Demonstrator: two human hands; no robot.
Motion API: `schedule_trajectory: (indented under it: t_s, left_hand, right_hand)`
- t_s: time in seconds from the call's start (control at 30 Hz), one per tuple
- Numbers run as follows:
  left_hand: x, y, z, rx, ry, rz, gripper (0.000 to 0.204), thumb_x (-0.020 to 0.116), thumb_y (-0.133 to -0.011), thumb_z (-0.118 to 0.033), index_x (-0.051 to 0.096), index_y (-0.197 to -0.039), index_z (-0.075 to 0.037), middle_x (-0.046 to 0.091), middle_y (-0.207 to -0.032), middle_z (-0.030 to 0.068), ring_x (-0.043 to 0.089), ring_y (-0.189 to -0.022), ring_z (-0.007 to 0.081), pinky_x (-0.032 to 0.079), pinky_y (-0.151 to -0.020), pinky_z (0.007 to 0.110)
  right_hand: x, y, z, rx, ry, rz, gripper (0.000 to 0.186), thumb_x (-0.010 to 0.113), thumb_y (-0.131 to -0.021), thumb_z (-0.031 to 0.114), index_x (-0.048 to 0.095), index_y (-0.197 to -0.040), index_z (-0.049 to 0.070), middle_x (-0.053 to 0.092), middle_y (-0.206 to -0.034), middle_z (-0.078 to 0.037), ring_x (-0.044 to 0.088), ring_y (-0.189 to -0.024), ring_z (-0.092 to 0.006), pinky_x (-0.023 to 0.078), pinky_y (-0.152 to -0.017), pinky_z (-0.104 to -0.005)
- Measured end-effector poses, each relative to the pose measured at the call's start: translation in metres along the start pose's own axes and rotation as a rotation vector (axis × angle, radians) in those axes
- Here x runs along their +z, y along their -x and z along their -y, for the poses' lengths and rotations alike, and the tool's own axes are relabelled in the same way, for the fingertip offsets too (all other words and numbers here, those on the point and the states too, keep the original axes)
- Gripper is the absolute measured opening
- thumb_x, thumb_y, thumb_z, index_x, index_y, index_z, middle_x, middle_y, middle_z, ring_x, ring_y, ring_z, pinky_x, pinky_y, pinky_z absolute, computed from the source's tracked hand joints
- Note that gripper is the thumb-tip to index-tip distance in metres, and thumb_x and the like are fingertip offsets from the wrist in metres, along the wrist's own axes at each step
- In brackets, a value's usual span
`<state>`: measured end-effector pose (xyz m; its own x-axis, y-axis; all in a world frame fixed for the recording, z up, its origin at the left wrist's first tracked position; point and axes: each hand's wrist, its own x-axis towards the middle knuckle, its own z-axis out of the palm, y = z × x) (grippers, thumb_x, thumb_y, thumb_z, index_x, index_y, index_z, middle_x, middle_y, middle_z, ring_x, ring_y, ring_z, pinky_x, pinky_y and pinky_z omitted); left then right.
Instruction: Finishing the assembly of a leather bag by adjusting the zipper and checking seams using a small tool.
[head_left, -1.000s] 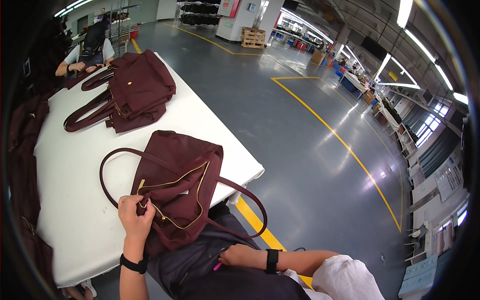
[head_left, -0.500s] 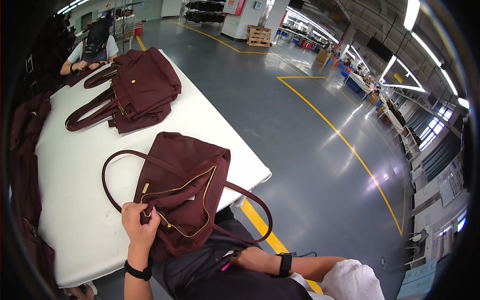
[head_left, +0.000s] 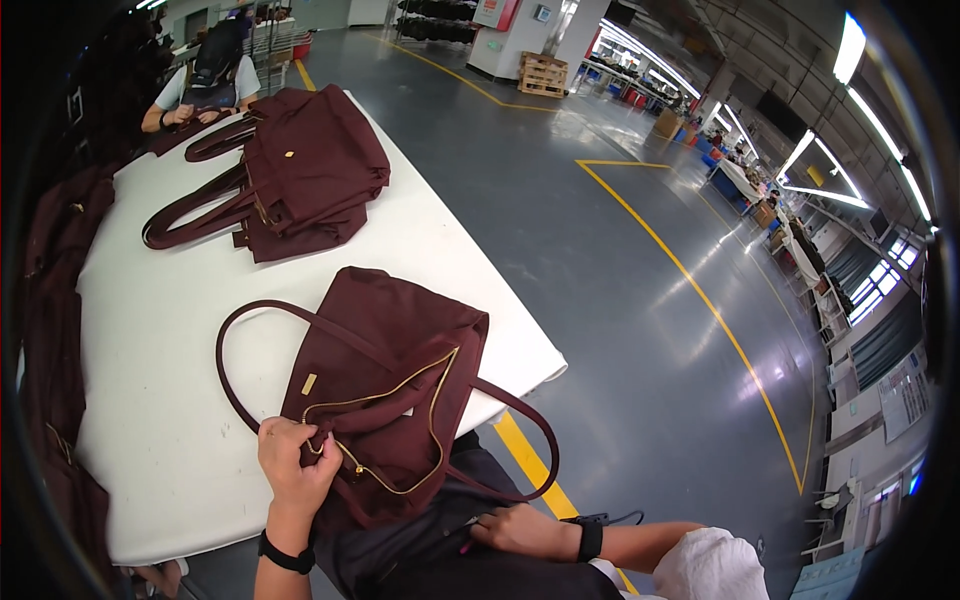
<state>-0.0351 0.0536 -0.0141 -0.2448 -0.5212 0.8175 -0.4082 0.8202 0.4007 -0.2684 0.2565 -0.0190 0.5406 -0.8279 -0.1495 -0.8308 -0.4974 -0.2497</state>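
Observation:
A maroon handbag (head_left: 350, 345) with gold zip edging lies at the near corner of the white table, its mouth unzipped and its two handles spread to either side. My left hand (head_left: 298, 465) pinches the fabric at the left end of the zip opening. A gold zip pull hangs just right of my fingers. Low in front of my dark apron (head_left: 410, 555), my right hand (head_left: 525, 530) is closed, its fingers curled at the cloth. A bit of pink shows beside those fingers; what it belongs to is hidden.
More maroon bags (head_left: 310, 170) lie stacked farther up the white table (head_left: 170, 400). A co-worker (head_left: 210, 85) sits at its far end, hands on maroon cloth. Maroon pieces (head_left: 60, 330) hang along the left edge. Grey floor with yellow lines (head_left: 690, 280) extends to the right.
The view has shifted, so the table and bags appear a little farther right. My right hand's fingers now cover most of the pink thing. My left hand keeps its pinch on the bag.

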Motion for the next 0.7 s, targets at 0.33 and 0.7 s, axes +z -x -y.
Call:
schedule_trajectory:
  t_s: [0.33, 0.7]
  left_hand:
    - [0.002, 0.0, -0.004, -0.043, 0.029, 0.022, 0.036, 0.069, -0.059, 0.003, 0.051, -0.089, -0.008, 0.05, -0.072, 0.0072, 0.051, -0.065, 0.0276, 0.044, -0.065, 0.04]
    - [0.001, -0.002, 0.006, -0.039, 0.108, 0.004, 0.036, 0.078, -0.055, -0.005, 0.058, -0.086, -0.008, 0.053, -0.07, 0.0064, 0.054, -0.063, 0.0269, 0.046, -0.066, 0.038]
  right_hand:
    - [0.018, -0.014, -0.024, 0.055, -0.297, 0.2, 0.015, 0.053, -0.08, 0.01, 0.058, -0.091, 0.001, 0.064, -0.08, -0.015, 0.065, -0.081, -0.0309, 0.052, -0.068, -0.0385]
    - [-0.141, -0.094, -0.048, -0.01, -0.738, -0.418, 0.014, 0.071, -0.075, 0.0, 0.066, -0.088, 0.0, 0.063, -0.081, -0.008, 0.061, -0.07, -0.0177, 0.048, -0.056, -0.0275]
